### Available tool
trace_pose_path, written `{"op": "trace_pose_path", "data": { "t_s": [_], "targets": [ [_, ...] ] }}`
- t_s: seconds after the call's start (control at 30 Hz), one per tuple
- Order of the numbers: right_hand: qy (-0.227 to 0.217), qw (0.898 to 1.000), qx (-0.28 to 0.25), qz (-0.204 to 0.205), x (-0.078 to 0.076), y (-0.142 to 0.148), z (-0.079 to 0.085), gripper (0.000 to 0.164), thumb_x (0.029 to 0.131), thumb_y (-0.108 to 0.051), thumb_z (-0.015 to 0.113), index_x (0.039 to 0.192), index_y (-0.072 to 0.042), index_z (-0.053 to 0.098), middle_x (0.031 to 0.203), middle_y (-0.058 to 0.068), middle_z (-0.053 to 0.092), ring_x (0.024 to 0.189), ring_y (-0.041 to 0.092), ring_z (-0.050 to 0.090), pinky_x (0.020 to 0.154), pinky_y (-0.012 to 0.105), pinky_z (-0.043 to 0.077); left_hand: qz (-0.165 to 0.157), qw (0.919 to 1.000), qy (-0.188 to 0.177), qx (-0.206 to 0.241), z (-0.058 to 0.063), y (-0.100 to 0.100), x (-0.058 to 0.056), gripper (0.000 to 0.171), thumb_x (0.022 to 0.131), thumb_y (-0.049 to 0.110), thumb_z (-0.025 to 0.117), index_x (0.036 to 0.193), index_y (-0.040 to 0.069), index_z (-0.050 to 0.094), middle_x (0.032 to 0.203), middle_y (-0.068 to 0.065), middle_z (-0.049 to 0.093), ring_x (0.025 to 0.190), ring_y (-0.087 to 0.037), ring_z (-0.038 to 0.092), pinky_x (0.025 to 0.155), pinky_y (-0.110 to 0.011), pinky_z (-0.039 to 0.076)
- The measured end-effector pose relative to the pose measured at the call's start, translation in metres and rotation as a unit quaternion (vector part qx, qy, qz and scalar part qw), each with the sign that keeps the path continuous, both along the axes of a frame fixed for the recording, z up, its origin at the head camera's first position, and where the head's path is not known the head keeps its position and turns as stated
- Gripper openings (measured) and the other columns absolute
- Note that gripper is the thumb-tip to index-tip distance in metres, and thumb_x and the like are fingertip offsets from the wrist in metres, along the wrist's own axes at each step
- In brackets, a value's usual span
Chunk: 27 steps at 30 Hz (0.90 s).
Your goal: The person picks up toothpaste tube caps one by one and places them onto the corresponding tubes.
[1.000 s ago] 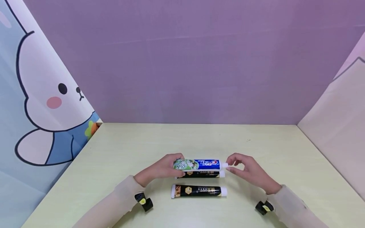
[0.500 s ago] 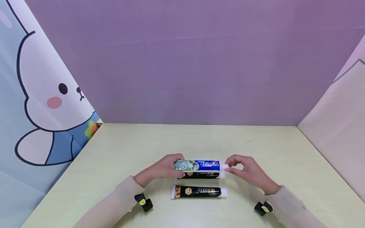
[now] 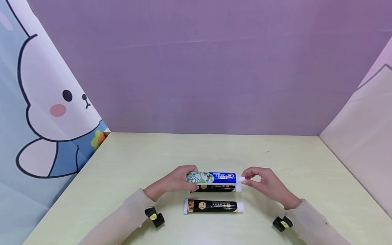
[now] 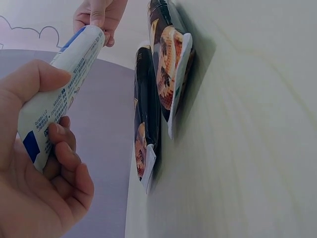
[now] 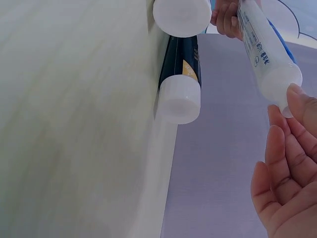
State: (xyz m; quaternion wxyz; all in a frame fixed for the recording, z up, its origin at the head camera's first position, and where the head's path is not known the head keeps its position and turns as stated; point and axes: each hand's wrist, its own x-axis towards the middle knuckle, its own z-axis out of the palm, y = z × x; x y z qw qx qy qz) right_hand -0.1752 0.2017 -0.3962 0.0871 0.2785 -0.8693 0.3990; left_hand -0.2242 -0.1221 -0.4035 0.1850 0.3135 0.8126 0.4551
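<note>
My left hand [image 3: 174, 179] grips the flat tail end of a blue, green and white toothpaste tube [image 3: 214, 177], thumb on one side and fingers curled on the other. The tube is held level above the table, its printed front up in the head view and its white back [image 4: 74, 74] showing in the left wrist view. At the other end, my right hand [image 3: 269, 185] pinches the small white cap [image 5: 286, 111] between thumb and forefinger, which partly cover it. Under and in front of this tube lie two black toothpaste tubes, one partly hidden [image 3: 218, 188] and one nearer me [image 3: 214, 206].
Both black tubes lie on the pale wooden table [image 3: 147, 149] with their white caps to the right. A purple panel [image 3: 214, 68] stands along the back edge. Printed cloth [image 3: 46, 102] hangs at the left, and a pale sheet [image 3: 364, 136] borders the right.
Over the last second my right hand has shifted slightly left and toward me, its fingertips closer round the cap. My left hand and the tubes stay about where they were.
</note>
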Motion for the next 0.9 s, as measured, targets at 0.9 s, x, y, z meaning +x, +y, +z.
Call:
{"op": "trace_pose_path", "data": {
  "t_s": [0.9],
  "targets": [
    [-0.034, 0.999, -0.022, -0.033, -0.008, 0.001, 0.001, 0.011, 0.083, -0.006, 0.07, 0.093, -0.004, 0.067, 0.088, 0.001, 0.067, 0.076, 0.004, 0.058, 0.07, 0.026, 0.049, -0.003, 0.9998, 0.021, -0.002, 0.002, 0.003, -0.012, 0.027, 0.075, 0.01, 0.07, 0.095, 0.008, 0.052, 0.084, -0.001, 0.06, 0.066, -0.009, 0.052, 0.055, -0.022, 0.046]
  ]
}}
